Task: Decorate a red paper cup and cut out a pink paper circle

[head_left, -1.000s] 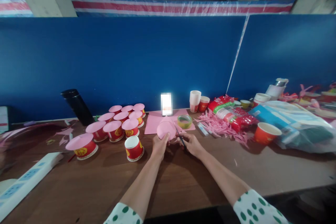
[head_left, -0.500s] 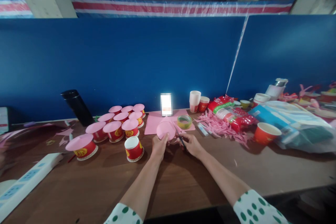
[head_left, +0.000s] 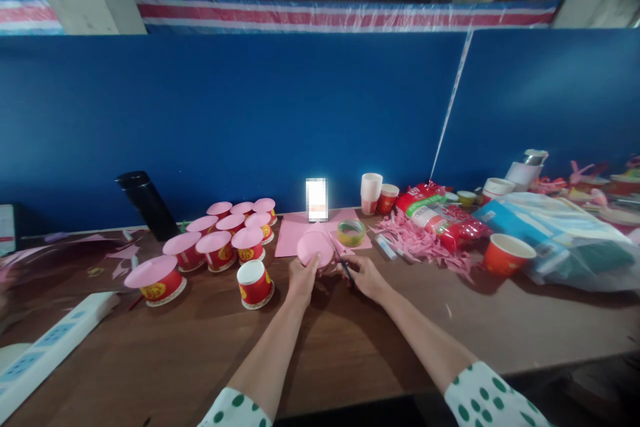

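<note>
Between thumb and fingers, my left hand (head_left: 303, 280) pinches a round pink paper disc (head_left: 314, 248), held over the table's middle. My right hand (head_left: 367, 278) is closed on a pair of dark-handled scissors (head_left: 347, 268), whose blades reach the disc's right edge. Behind them lie pink paper sheets (head_left: 290, 233) with a yellow-green tape roll (head_left: 351, 233) on top. To the left stand several upturned red cups (head_left: 216, 251) capped with pink discs. Nearest my left hand, one red-and-white paper cup (head_left: 253, 285) has no disc on it.
A black flask (head_left: 147, 205) leans at the back left, and a white power strip (head_left: 55, 347) lies at the front left. On the right are pink paper scraps (head_left: 415, 240), a red pack of cups (head_left: 445, 217), an orange cup (head_left: 507, 255) and a blue plastic bag (head_left: 565, 240).
The two hands, disc and scissors keep almost the same place, with only a very slight shift of the left hand and disc to the left.
</note>
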`<state>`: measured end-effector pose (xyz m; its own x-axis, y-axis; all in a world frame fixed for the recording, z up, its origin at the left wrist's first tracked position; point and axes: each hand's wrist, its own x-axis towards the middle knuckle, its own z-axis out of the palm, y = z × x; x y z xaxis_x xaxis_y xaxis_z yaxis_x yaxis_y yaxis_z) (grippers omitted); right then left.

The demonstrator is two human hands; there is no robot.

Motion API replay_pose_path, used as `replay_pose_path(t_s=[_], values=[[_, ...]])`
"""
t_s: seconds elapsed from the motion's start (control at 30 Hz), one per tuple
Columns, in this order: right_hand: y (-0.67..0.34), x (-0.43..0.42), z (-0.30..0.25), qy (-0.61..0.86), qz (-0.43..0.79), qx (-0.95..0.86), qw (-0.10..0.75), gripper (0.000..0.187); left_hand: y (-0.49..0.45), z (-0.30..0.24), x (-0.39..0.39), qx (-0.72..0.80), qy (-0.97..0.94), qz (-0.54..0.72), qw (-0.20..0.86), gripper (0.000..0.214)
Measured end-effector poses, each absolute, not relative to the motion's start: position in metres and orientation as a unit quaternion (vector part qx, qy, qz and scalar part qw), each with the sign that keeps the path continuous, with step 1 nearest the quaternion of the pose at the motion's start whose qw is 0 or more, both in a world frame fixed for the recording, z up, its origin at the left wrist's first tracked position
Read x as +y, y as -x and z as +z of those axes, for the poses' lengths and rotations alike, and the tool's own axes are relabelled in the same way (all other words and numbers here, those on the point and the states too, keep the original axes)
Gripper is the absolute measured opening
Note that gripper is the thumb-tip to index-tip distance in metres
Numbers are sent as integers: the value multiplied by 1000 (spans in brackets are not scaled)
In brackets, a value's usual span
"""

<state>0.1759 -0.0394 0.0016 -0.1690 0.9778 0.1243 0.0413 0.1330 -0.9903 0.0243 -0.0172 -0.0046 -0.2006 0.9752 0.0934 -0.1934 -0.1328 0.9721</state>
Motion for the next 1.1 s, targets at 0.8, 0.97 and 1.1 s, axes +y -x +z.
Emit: replay_pose_path(t_s=[0.8, 0.97, 1.1], values=[[-176, -38, -1, 440, 484, -595, 466, 34, -23, -9, -12, 457, -408, 637, 467, 34], [-176, -40, 2, 436, 484, -600, 465, 32, -23, -8, -13, 462, -407, 633, 469, 37], [-176, -42, 4, 438, 490, -590, 469, 32, -24, -6, -15, 464, -409, 627, 474, 35]])
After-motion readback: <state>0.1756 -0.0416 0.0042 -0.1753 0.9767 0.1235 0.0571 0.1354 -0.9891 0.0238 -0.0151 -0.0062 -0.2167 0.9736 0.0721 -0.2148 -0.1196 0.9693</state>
